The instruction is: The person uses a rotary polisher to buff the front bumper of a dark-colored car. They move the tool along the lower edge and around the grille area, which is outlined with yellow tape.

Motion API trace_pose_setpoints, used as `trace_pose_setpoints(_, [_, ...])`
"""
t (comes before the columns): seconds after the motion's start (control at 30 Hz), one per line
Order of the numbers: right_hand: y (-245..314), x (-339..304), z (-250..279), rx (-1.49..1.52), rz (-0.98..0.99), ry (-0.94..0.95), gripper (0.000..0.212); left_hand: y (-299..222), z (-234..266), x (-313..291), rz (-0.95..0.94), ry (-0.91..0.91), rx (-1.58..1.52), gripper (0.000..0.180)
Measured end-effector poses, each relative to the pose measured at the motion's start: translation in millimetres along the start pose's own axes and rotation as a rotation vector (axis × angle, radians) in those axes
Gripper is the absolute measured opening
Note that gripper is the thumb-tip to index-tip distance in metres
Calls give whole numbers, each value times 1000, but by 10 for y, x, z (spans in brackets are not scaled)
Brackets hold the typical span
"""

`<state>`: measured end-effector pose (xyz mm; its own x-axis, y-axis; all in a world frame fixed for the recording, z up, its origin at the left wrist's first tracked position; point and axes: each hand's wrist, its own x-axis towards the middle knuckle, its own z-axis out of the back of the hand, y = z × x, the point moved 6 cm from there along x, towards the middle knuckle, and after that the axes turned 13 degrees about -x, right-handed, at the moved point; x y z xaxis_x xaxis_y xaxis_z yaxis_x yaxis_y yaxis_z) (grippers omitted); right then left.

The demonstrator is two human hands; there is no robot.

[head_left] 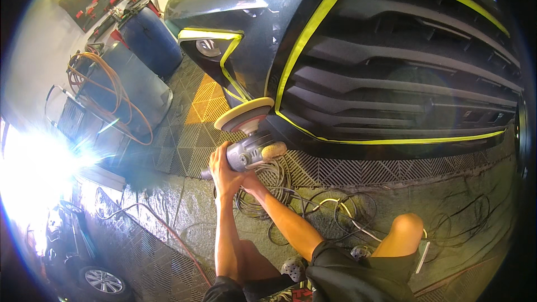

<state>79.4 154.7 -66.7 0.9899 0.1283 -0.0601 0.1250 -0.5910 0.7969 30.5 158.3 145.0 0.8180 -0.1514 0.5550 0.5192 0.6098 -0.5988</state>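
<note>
Both hands are at a grey power polisher (246, 154) fitted with a round foam pad (244, 114) of pale yellow. My left hand (224, 174) is closed around the tool's body. Against its underside is my right hand (250, 181), closed on the polisher too, its fingers mostly hidden. The pad stands on edge by the lower corner of a dark car bumper (285, 132); whether it touches the paint I cannot tell. Yellow-green masking tape (296, 59) outlines the black grille (386, 78). More tape (210, 34) frames a small lamp (208, 48).
Coiled cables (265, 190) lie on the floor beneath my arms, and loose cords (341, 212) spread rightward. To the left stand blue barrels (150, 39) and a bin with an orange hose (109, 72). A bright lamp (45, 159) glares at left, above another car's wheel (104, 280).
</note>
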Motion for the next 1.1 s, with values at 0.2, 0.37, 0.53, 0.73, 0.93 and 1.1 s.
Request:
trace_pose_setpoints(0.2, [360,-161,-34,36,128,-47,54,-80,-37,30,-18,0,-1,87])
trace_pose_setpoints(0.37, [483,-241,-32,37,112,-55,57,-138,-38,12,13,-11,-27,88])
trace_pose_setpoints(0.53, [501,-277,-13,-66,96,-81,58,-106,-8,-1,64,-21,-93,92])
trace_pose_setpoints(0.73, [531,-252,-11,-237,50,-112,46,-72,-5,14,79,-16,-108,93])
trace_pose_setpoints(0.93, [831,-386,8,-286,201,-136,43,-134,-39,35,116,-2,-159,94])
trace_pose_setpoints(1.1, [1041,-435,29,-440,325,-125,45,-211,-67,57,126,1,-247,93])
